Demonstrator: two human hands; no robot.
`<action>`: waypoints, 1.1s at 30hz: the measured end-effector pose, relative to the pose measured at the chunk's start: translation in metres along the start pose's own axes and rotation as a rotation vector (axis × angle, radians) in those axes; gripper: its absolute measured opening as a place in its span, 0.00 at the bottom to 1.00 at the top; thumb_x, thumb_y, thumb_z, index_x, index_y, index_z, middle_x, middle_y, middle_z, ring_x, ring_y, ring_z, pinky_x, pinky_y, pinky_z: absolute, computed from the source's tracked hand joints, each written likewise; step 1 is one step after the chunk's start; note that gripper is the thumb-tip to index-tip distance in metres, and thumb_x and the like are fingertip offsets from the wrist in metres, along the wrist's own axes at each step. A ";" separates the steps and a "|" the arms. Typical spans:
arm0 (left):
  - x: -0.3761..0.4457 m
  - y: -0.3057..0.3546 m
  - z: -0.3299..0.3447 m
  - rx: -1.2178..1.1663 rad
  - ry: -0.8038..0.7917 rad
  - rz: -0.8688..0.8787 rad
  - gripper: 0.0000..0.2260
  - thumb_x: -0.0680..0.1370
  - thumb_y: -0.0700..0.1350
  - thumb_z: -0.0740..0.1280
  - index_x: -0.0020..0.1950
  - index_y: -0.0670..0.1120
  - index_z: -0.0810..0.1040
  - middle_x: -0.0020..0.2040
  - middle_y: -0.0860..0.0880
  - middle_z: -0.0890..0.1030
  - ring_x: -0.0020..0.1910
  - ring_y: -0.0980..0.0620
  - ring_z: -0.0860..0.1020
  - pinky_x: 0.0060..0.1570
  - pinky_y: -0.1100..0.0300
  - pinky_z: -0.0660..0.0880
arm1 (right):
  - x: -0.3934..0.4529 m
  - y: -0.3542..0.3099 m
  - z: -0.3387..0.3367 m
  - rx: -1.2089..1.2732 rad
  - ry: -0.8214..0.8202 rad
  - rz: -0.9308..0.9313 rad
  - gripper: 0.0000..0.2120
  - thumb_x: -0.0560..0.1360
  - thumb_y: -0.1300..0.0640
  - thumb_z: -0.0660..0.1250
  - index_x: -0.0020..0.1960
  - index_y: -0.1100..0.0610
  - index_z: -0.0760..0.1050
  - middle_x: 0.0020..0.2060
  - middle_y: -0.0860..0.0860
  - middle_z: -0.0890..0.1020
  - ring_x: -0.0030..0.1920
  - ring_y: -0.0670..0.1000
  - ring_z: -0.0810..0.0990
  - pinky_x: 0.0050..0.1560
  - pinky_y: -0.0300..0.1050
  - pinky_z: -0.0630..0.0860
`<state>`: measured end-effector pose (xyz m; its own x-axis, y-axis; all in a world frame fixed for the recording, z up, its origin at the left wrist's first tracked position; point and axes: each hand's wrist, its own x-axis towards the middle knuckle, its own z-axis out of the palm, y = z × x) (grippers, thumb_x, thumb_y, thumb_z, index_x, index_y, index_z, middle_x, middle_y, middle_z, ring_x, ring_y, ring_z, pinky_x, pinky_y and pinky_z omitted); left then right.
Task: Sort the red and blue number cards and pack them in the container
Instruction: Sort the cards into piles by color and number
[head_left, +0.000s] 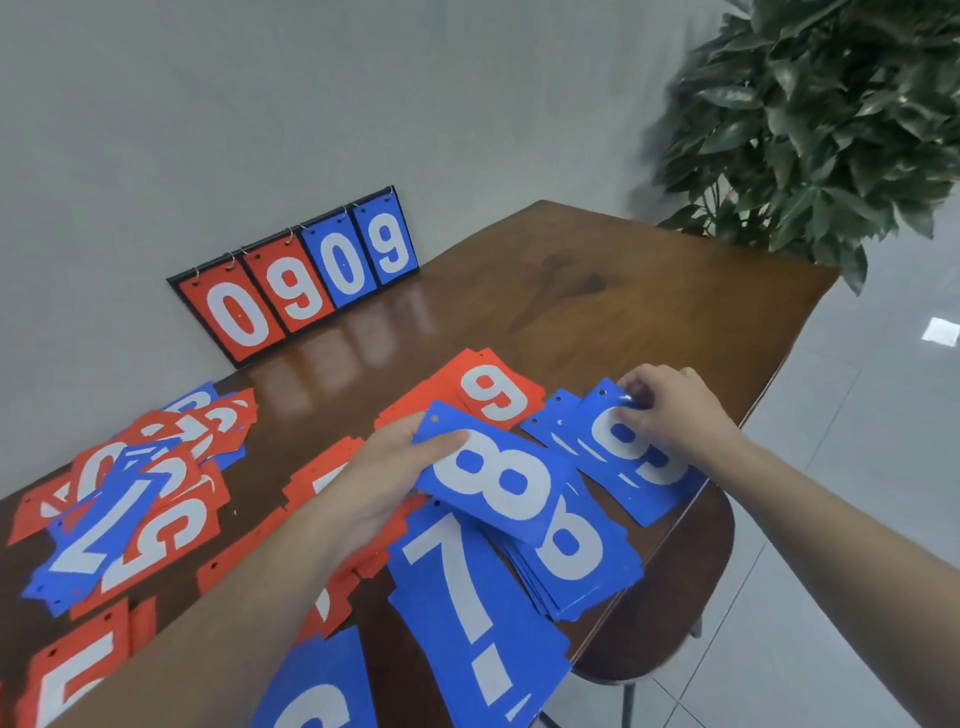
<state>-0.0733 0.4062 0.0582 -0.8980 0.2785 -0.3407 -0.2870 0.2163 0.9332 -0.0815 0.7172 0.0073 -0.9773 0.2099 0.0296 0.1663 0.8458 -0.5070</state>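
I see my left hand (395, 467) holding a blue 8 card (493, 478) above the table, thumb curled over its far left corner, fingers under it. The card is bright blue with a white numeral and a punched hole at its far corner. My right hand (670, 410) pinches the far edge of a blue stack (639, 457) topped by a white numeral I cannot read for certain; that stack lies close to the table's right edge. Beneath the 8 card lies another blue pile showing a 6 (576, 551), and nearer me a blue 7 card (467, 608) tops a further pile, both reaching close to the near right edge. A red 9 card (493, 395) sits just beyond my hands on a red pile. More red cards lie under my left forearm. Far left, a mixed heap (130, 493) of red and blue cards overlaps loosely, with a blue 7 on top. A flip scoreboard (306, 275) reading 0909 leans against the wall at the far edge. The table (623, 296) has bare wood between the scoreboard and the piles. A chair (691, 587) stands just right of the table, a plant (831, 119) beyond its far right corner.
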 end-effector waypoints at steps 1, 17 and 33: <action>0.004 0.001 0.003 0.051 -0.023 0.008 0.09 0.79 0.46 0.71 0.57 0.44 0.82 0.53 0.45 0.86 0.53 0.44 0.85 0.61 0.43 0.78 | 0.000 0.002 0.001 -0.039 0.014 -0.017 0.14 0.76 0.45 0.70 0.60 0.46 0.75 0.52 0.45 0.78 0.54 0.51 0.68 0.55 0.48 0.71; 0.042 -0.018 0.031 0.951 0.138 0.479 0.27 0.75 0.57 0.73 0.72 0.59 0.69 0.71 0.59 0.67 0.69 0.55 0.64 0.63 0.56 0.57 | -0.013 -0.021 0.004 0.041 0.088 -0.108 0.15 0.78 0.51 0.66 0.64 0.46 0.75 0.58 0.45 0.78 0.60 0.52 0.68 0.62 0.48 0.68; -0.098 -0.080 -0.161 0.793 0.682 0.179 0.19 0.80 0.47 0.68 0.70 0.54 0.71 0.72 0.54 0.70 0.72 0.53 0.68 0.72 0.44 0.66 | -0.018 -0.230 0.109 0.250 -0.221 -0.631 0.11 0.76 0.60 0.70 0.58 0.51 0.80 0.48 0.46 0.82 0.46 0.46 0.77 0.51 0.39 0.68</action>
<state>-0.0162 0.2110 0.0350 -0.9734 -0.1642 0.1598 -0.0536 0.8412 0.5380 -0.1166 0.4659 0.0297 -0.8854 -0.4094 0.2203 -0.4489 0.6299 -0.6338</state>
